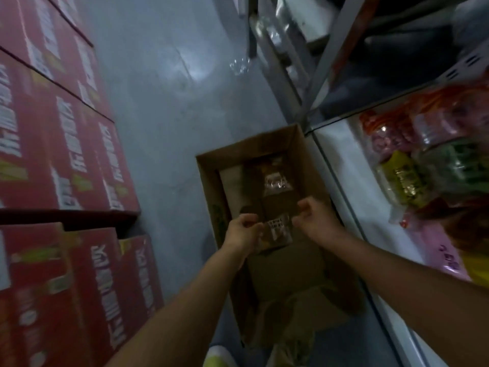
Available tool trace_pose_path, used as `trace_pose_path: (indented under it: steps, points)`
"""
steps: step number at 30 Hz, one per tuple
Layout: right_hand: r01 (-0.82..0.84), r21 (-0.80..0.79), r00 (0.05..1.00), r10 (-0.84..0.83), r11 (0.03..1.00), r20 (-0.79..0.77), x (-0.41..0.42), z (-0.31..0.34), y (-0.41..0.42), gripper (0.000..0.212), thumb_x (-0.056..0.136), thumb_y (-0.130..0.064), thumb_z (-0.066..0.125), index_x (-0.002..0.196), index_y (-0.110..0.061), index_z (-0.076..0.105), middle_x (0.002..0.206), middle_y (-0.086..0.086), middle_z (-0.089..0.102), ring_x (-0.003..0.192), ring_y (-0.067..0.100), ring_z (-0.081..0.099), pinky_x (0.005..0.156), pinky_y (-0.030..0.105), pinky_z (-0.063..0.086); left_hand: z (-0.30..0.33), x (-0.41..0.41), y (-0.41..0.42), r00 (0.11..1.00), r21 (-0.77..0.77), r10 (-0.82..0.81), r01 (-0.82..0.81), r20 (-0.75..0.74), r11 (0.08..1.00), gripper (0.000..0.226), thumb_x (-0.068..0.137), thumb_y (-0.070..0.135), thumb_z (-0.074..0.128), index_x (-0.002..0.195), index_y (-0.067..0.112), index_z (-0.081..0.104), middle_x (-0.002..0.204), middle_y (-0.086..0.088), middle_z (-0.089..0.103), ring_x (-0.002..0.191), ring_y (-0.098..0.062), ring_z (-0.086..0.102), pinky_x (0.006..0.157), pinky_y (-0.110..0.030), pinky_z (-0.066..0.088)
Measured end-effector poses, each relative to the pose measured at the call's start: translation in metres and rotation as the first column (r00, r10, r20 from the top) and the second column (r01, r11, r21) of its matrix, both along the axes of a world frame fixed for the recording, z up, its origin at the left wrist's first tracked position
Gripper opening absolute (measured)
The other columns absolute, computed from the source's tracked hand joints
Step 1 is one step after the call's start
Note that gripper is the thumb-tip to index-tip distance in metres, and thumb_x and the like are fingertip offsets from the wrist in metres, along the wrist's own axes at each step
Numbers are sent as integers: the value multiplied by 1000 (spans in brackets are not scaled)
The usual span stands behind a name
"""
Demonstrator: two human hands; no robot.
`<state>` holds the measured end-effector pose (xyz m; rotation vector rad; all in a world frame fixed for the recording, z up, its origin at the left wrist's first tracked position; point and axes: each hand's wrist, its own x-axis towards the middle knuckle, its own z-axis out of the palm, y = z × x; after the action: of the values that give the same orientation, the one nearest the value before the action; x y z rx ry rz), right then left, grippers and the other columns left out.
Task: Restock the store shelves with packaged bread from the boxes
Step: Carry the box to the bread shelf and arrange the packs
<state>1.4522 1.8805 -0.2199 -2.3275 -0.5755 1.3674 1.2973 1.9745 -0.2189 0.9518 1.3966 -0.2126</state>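
Observation:
An open brown cardboard box (254, 152) stands on the floor below me, beside the shelf. Over its middle my left hand (242, 230) grips the left edge of a clear bread packet (277, 230) with a white label. My right hand (316, 217) is at the packet's right side with curled fingers; whether it touches the packet is unclear in the dim blur. Another clear packet of bread (276, 181) lies deeper in the box, towards its far end.
A white shelf (352, 178) on the right carries several coloured packets (402, 178) in orange, pink, yellow and green. Metal shelf uprights (325, 67) rise behind it. Stacked red cartons (60, 144) wall the left side. Grey floor (164, 102) runs between.

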Motion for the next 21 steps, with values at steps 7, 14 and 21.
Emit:
trace_pose_path:
  steps: [7,14,21]
  points:
    - [-44,-4,980,44,999,194,9,-99,80,76,89,-25,68,149,-12,22,151,14,32,140,33,29,111,41,32,-118,11,-10,648,372,-697,756,-307,539,84,82,36,75,151,22,29,151,-3,36,135,-22,39,110,-37,37]
    - [-168,-210,927,227,963,300,14,-161,120,47,99,-29,50,141,-11,41,145,15,42,134,32,39,105,40,34,-187,21,-29,307,379,-788,920,-534,102,81,88,39,66,152,19,20,148,-9,34,137,-28,33,115,-48,22]
    - [-105,-146,955,141,984,260,12,-180,118,74,97,-44,52,154,-20,13,158,9,23,145,28,25,113,40,25,-191,27,-31,259,303,-739,950,-622,78,72,82,35,72,139,11,35,135,-14,43,123,-32,43,103,-41,34]
